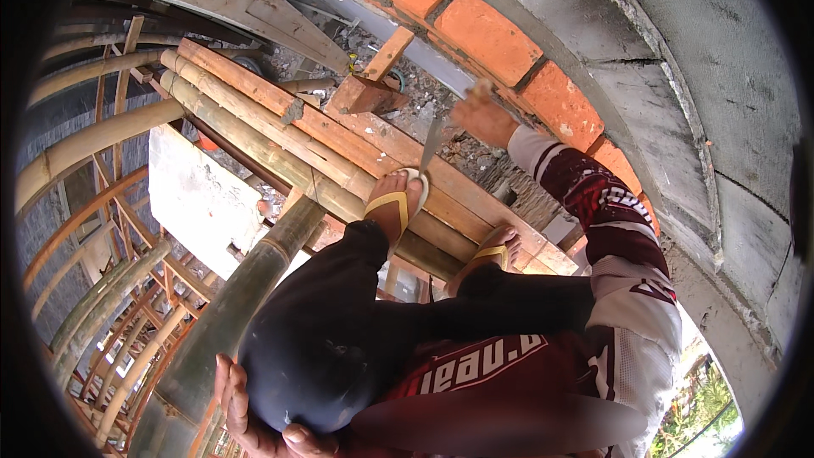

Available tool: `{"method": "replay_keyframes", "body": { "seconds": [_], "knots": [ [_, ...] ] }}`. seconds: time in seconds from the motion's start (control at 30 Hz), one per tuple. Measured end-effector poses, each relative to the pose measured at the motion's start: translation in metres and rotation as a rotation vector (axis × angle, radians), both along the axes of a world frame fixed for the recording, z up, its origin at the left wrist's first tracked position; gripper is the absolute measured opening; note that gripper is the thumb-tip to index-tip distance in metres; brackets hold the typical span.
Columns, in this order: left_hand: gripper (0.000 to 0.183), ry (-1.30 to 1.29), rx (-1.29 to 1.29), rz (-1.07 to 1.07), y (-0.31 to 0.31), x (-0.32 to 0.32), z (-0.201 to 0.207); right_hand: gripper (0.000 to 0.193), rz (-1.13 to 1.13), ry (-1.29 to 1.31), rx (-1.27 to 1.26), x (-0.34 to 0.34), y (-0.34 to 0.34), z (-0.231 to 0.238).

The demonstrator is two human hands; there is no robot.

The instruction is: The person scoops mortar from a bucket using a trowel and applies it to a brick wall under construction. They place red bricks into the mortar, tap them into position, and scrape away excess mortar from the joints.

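Bamboo-and-plank scaffold [458, 208] runs mid-frame, orange bricks [487, 36] curving upper right. Right hand [487, 121] is upper centre beside a metal blade [431, 146], can't tell if its fingers are clamped on it. Left hand [246, 414] is lower left at the knee [326, 373], thumb and fingers apart.

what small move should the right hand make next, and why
I'd probably ease the blade away from the left foot: its lower end appears close to the toes, though depth is hard to judge. The right hand, beside the bricks, seems to hold it, but the handle isn't clear.
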State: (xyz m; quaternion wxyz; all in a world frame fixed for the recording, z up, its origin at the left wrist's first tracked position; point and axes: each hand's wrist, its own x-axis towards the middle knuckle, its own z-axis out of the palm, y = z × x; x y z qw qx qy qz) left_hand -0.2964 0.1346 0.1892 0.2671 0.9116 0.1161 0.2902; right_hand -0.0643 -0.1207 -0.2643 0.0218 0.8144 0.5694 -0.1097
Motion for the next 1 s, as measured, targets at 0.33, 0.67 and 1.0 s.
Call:
{"method": "replay_keyframes", "body": {
  "seconds": [0.33,0.67,1.0],
  "knots": [
    [0.070,0.165,-0.057,0.108,-0.004,-0.017,0.000,0.023,-0.107,0.115,0.103,0.017,0.012,-0.005],
    [0.061,0.128,-0.032,0.006,0.000,0.000,0.008,0.018,-0.127,-0.021,0.061,-0.017,-0.022,0.025],
    [0.060,0.112,-0.035,-0.035,0.002,0.000,0.003,0.020,-0.156,0.003,-0.153,-0.024,-0.049,0.011]
  ]
}}
